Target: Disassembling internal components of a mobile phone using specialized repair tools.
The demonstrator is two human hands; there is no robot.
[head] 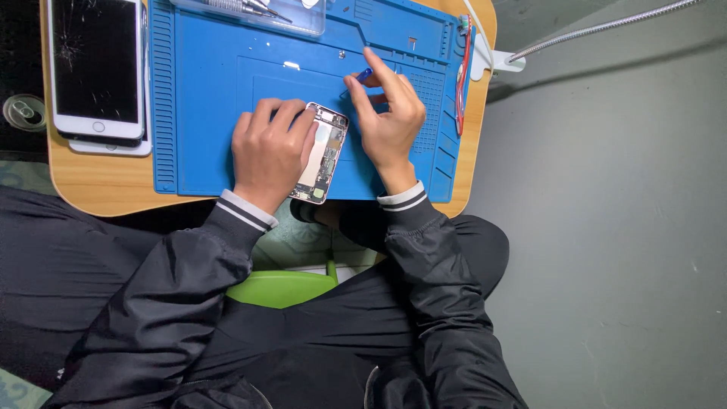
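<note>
Left hand [269,151] clamps the opened phone [324,155] at mat [197,113] centre, near its lower edge; right hand [390,113] pinches a blue-handled screwdriver [362,76]; open mat lies to the left.

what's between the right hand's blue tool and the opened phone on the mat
Nothing visible. The right hand holds the blue tool just above the opened phone, with bare blue mat between; the left hand covers the phone's left side.

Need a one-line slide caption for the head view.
Left hand steadies an opened phone on a blue mat; right hand works a blue-handled tool at its top edge.
</note>
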